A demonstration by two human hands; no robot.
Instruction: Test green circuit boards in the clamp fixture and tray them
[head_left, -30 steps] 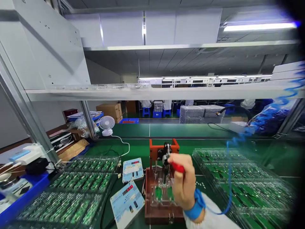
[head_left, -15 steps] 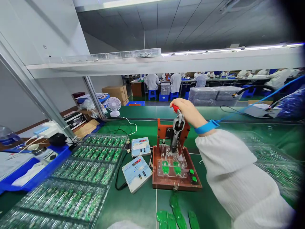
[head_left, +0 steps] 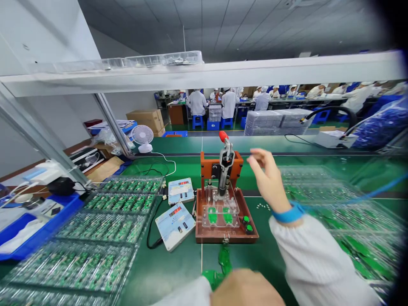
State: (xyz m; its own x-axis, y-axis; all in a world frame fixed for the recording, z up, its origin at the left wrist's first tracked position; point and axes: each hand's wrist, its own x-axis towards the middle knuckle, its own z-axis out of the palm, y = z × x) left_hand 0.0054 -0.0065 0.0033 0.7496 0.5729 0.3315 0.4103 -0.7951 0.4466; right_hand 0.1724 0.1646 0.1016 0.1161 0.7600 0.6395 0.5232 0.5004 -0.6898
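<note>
Right hand (head_left: 271, 185) off lever (head_left: 223, 136); left hand (head_left: 248, 290) overlaps boards (head_left: 225, 258).

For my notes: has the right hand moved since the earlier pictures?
Yes, the right hand has moved off the red handle, right of the orange frame.

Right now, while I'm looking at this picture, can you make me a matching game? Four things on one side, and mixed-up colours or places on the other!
Things:
1. Lever grip
2. Right hand
3. Wristband
4. Fan

Colours or places:
A. Blue
B. White
C. Red
D. Raised, not touching the lever grip

Right pairs: 1-C, 2-D, 3-A, 4-B
</note>
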